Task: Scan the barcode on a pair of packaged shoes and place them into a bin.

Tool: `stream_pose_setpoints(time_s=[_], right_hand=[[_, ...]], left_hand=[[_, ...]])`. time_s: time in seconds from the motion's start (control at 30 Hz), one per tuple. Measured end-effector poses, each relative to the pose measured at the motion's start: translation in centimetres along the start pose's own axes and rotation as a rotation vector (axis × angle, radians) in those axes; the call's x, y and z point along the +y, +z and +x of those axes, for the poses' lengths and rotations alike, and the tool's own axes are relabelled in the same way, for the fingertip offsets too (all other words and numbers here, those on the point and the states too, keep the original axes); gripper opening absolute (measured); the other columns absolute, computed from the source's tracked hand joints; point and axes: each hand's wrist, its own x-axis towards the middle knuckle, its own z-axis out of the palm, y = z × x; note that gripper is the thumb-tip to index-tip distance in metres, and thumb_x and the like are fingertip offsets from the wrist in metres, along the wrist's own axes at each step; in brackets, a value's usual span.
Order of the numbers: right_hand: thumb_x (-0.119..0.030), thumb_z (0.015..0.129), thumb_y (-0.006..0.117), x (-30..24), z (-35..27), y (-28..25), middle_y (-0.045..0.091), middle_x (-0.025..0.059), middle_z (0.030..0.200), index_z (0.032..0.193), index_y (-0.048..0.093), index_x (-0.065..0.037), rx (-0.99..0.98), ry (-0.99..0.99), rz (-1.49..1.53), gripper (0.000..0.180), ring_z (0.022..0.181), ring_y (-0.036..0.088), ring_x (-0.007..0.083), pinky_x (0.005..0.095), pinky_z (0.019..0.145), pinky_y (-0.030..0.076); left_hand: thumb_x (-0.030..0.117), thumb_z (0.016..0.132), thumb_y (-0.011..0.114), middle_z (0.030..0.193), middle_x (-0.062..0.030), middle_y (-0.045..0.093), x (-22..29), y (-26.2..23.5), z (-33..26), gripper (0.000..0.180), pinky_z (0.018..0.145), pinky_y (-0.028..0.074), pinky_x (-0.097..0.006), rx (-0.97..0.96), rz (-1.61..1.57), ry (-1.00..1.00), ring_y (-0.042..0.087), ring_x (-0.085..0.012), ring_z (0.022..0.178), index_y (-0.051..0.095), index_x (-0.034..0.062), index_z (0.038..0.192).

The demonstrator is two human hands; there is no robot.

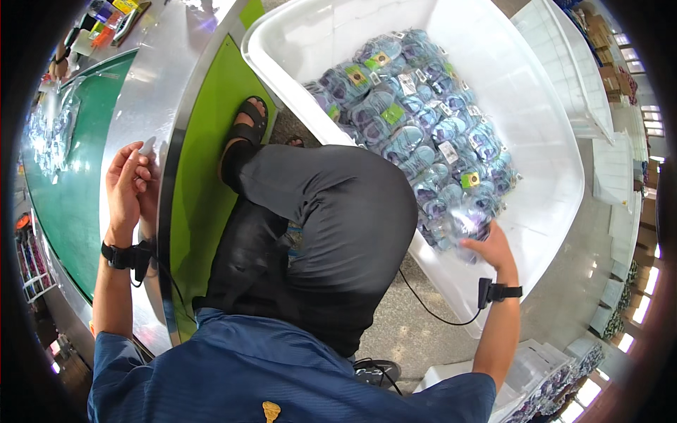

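My right hand [493, 248] reaches over the near right wall of a large white plastic bin [546, 134]. Its thumb and fingers are closed on a clear-bagged pair of shoes [469, 224], blurred and shiny, at the edge of the pile. Several more bagged pairs of blue and purple shoes [405, 144] lie close together in the bin, some with green-yellow or white labels. On the left, my left hand [128, 185] is raised at the metal table edge, its fingers pinched together. A small pale piece [147, 146] shows at its fingertips; its kind is unclear.
A metal-edged table [134, 92] with a green mat [99, 141] runs along my left; clear plastic bags [53, 134] lie on it. My bent knee [360, 190] sits against the bin. White bins [557, 63] stand behind at right. A cable [430, 310] runs from my right wrist strap.
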Motion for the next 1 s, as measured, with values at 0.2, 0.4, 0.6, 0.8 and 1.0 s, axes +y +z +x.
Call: stream_pose_setpoints(time_s=[0.2,0.4,0.6,0.8,1.0], right_hand=[[-0.023,0.066,0.093,10.1,-1.7,-0.1,0.06,0.0222,0.134,0.135,0.054,0.003,0.177,0.085,-0.209,0.084,0.12,0.06,0.0343,0.0408,0.103,0.048],[-0.023,0.077,0.085,12.4,-0.5,1.1,0.065,0.0217,0.124,0.136,0.058,-0.003,0.134,0.037,-0.389,0.068,0.111,0.065,0.035,0.0423,0.095,0.053],[-0.022,0.085,0.078,2.8,1.8,0.8,0.071,0.0171,0.109,0.131,0.063,-0.004,0.111,-0.098,-0.291,0.052,0.096,0.069,0.0277,0.0385,0.088,0.056],[-0.013,0.093,0.071,-13.0,1.9,2.1,0.07,0.0088,0.107,0.118,0.065,0.002,-0.064,-0.466,0.087,0.031,0.096,0.063,0.0155,0.0302,0.085,0.051],[-0.016,0.105,0.056,-31.9,-6.8,4.6,0.066,0.0174,0.108,0.137,0.049,0.007,-0.05,-0.576,0.143,0.04,0.09,0.068,0.0242,0.0325,0.081,0.06]], left_hand=[[0.013,0.104,0.059,0.089,0.0022,0.064,-0.4,-0.5,-0.2,0.026,0.053,0.04,-0.012,-0.005,0.012,0.003,0.054,0.0004,0.068,0.062,-0.0021,0.125],[0.011,0.104,0.059,0.089,0.0015,0.064,-0.7,-0.1,0.1,0.025,0.055,0.039,-0.012,-0.011,-0.005,-0.001,0.054,0.0002,0.067,0.062,-0.0029,0.124],[0.008,0.103,0.057,0.088,0.0002,0.065,-0.1,-0.2,0.8,0.021,0.054,0.04,-0.013,0.001,-0.012,0.015,0.054,-0.0008,0.066,0.062,-0.0028,0.121],[0.007,0.099,0.061,0.078,0.0022,0.06,-0.7,0.3,-0.5,0.014,0.05,0.043,-0.017,0.01,-0.383,-0.109,0.051,-0.0026,0.06,0.063,0.006,0.113],[0.019,0.1,0.064,0.083,0.0,0.064,0.6,-0.2,-1.3,0.019,0.061,0.051,-0.022,-0.199,-0.107,-0.108,0.06,-0.006,0.069,0.064,0.0043,0.111]])
